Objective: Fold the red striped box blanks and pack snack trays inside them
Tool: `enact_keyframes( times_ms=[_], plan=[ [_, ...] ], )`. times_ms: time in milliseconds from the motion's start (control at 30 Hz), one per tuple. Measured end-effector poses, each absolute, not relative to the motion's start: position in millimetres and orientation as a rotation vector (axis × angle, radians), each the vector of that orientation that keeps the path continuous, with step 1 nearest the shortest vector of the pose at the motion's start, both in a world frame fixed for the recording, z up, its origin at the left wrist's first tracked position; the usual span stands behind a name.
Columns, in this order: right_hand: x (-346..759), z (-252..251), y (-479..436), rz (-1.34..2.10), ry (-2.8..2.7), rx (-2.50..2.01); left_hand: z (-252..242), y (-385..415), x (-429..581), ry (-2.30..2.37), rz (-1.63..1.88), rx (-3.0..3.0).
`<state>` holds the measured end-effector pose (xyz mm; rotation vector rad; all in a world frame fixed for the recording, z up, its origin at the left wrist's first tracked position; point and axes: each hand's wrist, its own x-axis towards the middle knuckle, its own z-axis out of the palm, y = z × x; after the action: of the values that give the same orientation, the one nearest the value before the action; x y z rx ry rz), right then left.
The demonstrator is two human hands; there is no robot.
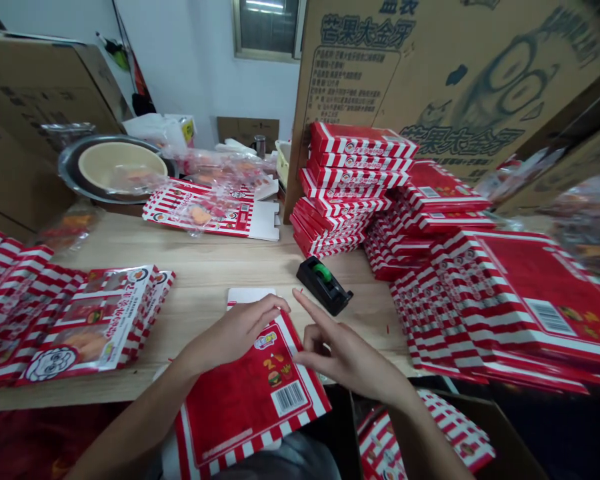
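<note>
Two bare hands are working at the near edge of the surface, and they're well apart. We have the left hand lying flat and open on a red box, while the right hand is raised just beside it, fingers spread, with its index finger pointing at the far edge. Neither hand is clamped on anything. The box lies flat on the surface's edge, barcode up, with a white card showing past its far end. Just ahead sits one tape dispenser with a green core, and no hand is on it.

Now the count: we've got three stacks of striped boxes on the right. The tall stack shows about ten, while the lower stack and the wide, slumped stack are too tightly packed to count. More boxes lie in one open carton below the surface. At the back, we see one box opened out flat, with a clear pack on top. Over on the left, at least four window-fronted packs lie in a loose pile, and one cream bowl sits in a dark tray.
</note>
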<state>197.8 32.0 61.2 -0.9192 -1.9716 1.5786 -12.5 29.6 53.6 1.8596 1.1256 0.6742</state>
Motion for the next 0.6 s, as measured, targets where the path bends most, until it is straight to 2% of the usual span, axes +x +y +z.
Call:
enact_keyframes(
  times_ms=[67, 233, 300, 433, 533, 600],
  plan=[
    [194, 56, 36, 1.581, -1.964, -0.967, 56, 27, -12, 1.095, 0.681, 1.915],
    [189, 11, 41, 2.208, -1.542, -0.781, 47, 19, -15, 1.08, 0.718, 1.801],
    [181, -12, 36, 2.304, -1.331, -0.762, 41, 18, -17, 1.104, 0.73, 1.73],
    [172, -34, 33, 2.19, -1.143, -0.853, 40, 15, -26, 1.197, 0.834, 1.715],
    [178, -18, 39, 1.828, -1.111, -0.849, 53, 13, -37, 1.39, 1.133, 1.757],
    [184, 0, 40, 1.606, -1.208, -0.825, 62, 17, -47, 1.325, 1.204, 1.812]
  ],
)
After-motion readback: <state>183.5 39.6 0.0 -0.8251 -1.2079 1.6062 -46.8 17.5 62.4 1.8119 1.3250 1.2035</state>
